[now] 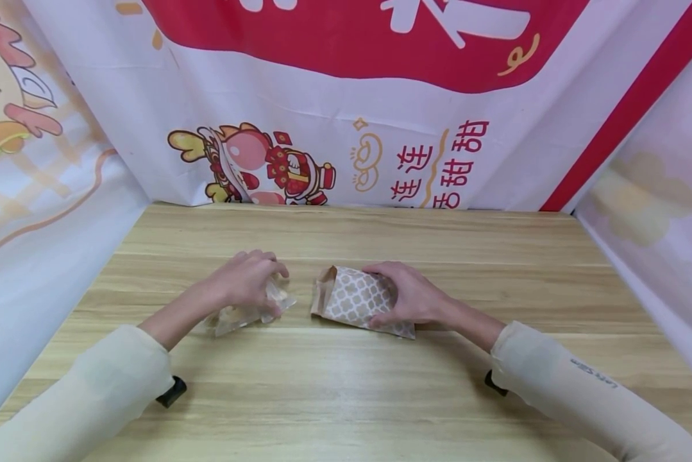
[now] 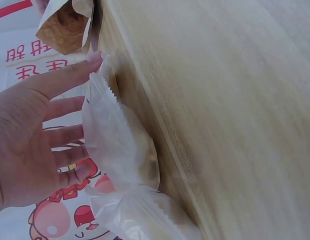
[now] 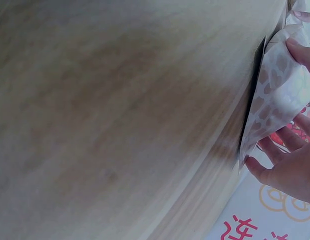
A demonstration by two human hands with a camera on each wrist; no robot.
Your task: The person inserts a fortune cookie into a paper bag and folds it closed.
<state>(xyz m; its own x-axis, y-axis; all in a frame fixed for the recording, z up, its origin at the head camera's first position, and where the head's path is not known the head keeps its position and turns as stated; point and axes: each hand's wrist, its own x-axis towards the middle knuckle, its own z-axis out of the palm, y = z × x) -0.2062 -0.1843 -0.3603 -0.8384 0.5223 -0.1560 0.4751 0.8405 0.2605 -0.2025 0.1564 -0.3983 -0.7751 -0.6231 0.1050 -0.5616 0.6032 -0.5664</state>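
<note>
A: Where do we find the bag?

B: Just right of the middle of the head frame, lying on the table, its gaping mouth turned toward the left of the frame.

A: How does our right hand sit?

B: Clamped on the bag near its right end, thumb at the lower long edge, fingers at the upper one.

A: And our left hand?

B: Left of the middle, arched over one packet, fingertips at its film. A second packet lies just beside it, toward the lower left. We cannot tell whether the fingers pinch the first or only touch it.

A: How would the bag handle?

B: We judge it light and papery: it should crease under a hard squeeze and might tear if dragged by one corner. Both long edges together, near the right end, look our best hold, since that leaves the mouth uncovered.

A: And the packets?

B: Light too, we think, their film slick and floppy, the filling perhaps crumbly. We would pinch each by its crimped end, or cup the plump middle gently; squeezing there could break what is inside.
</note>
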